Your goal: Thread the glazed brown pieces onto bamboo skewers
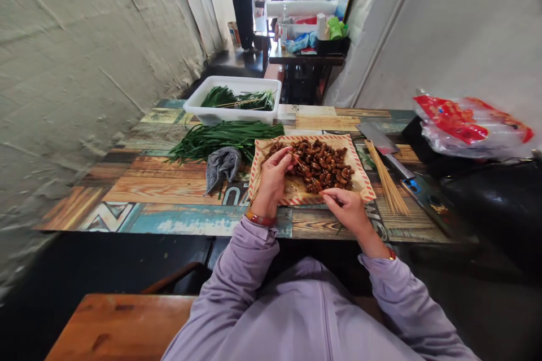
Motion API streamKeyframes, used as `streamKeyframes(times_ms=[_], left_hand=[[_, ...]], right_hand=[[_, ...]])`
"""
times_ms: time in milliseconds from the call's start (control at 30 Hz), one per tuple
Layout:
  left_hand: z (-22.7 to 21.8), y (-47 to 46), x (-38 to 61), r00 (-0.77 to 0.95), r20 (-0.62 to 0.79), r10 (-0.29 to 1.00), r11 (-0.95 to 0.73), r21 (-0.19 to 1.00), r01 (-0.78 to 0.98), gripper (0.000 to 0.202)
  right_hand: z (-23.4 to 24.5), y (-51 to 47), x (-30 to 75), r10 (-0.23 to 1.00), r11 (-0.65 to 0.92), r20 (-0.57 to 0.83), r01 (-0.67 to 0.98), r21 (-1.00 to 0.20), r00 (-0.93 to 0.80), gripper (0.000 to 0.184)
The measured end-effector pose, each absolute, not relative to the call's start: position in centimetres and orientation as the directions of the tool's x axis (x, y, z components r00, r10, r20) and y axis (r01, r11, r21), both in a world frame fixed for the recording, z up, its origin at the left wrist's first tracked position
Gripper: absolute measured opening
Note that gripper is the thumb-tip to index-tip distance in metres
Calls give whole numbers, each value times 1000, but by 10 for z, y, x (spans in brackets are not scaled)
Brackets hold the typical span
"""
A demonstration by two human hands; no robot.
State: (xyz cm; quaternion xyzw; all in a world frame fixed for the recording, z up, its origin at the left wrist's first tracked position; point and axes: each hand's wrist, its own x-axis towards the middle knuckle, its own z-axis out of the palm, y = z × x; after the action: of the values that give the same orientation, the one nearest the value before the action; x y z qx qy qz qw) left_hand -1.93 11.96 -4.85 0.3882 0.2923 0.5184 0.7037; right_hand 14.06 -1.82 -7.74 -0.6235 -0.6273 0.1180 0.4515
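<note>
A sheet of tan paper with a red-striped border (305, 201) lies on the table under a heap of glossy dark-brown meat pieces (328, 162). At the heap's left side, my left hand (274, 176) is closed, its thumb and fingers pinching what looks like a thin bamboo skewer (298, 160). My right hand (348, 210) is pinched shut at the heap's front edge; whatever sits between its fingertips is too small to make out. To the right of the paper lies a fanned bundle of bamboo skewers (387, 180).
A cleaver (383, 144) lies beyond the skewers, near a plastic bag (470, 124). Green chives (228, 138) and a grey cloth (222, 169) are left of the paper. Behind stands a white tub (232, 117) with more chives. Two people are in the background.
</note>
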Motion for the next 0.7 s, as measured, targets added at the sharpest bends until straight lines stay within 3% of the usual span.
streamKeyframes(times_ms=[333,700], left_hand=[[-38,124,-29,262,-12,965,149,848,-509,35],[-26,133,-26,383,-26,923,215,862,-459,32]], right_hand=[[-74,-20,142,869,229,454,655,-720,195,19],[-76,-20,140,850,225,478,667,-710,221,18]])
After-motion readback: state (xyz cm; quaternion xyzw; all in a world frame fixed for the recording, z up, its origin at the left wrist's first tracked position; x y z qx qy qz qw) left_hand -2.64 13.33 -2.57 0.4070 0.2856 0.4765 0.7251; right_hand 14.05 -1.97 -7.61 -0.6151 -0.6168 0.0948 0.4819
